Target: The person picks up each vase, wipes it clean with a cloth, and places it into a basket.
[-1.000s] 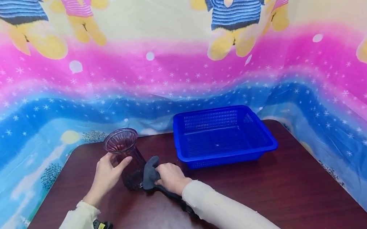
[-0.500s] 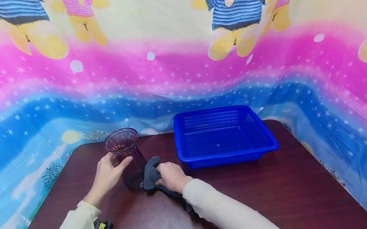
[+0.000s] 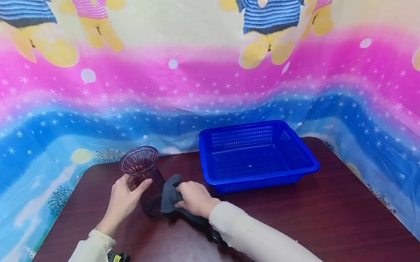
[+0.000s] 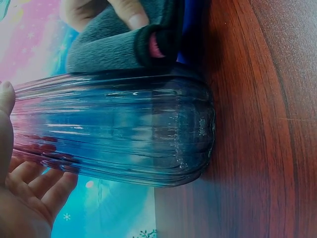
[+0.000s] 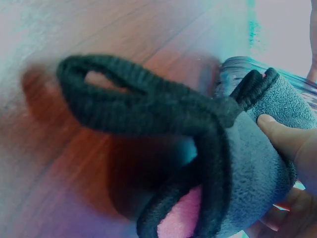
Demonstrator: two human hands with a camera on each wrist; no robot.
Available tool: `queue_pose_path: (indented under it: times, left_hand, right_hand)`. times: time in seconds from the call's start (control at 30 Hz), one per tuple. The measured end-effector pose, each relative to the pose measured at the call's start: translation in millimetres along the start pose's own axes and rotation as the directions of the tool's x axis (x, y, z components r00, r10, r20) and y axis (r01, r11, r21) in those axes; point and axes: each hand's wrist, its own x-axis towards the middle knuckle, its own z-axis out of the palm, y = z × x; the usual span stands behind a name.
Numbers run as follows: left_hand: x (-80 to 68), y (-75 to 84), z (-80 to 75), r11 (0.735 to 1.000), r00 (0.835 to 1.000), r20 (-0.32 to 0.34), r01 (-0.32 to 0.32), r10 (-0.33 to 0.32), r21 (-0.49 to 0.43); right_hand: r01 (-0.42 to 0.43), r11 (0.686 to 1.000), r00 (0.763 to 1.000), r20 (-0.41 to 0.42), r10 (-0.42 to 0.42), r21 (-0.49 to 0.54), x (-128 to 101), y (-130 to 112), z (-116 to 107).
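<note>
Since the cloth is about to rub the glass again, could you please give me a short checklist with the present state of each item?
1. Left hand holds the ribbed purple glass vase: ok.
2. Vase upright on the dark wooden table: ok.
3. Right hand grips the grey fleece cloth: ok.
4. Cloth pressed against the vase's side: ok, per the left wrist view.
5. Blue plastic mesh basket apart from the vase: ok.
6. Vase interior free of contents: cannot tell.
</note>
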Motion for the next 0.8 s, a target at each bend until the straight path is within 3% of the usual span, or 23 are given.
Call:
queue_pose_path:
  times: [0.8]
  left_hand:
    - [0.6,-0.7,0.8,1.000,1.000,0.001,-0.009,0.009,0.020]
  right_hand:
    - [0.054,0.998,0.985,-0.167,-0.047,0.040,3.6,-20.5,-36.9]
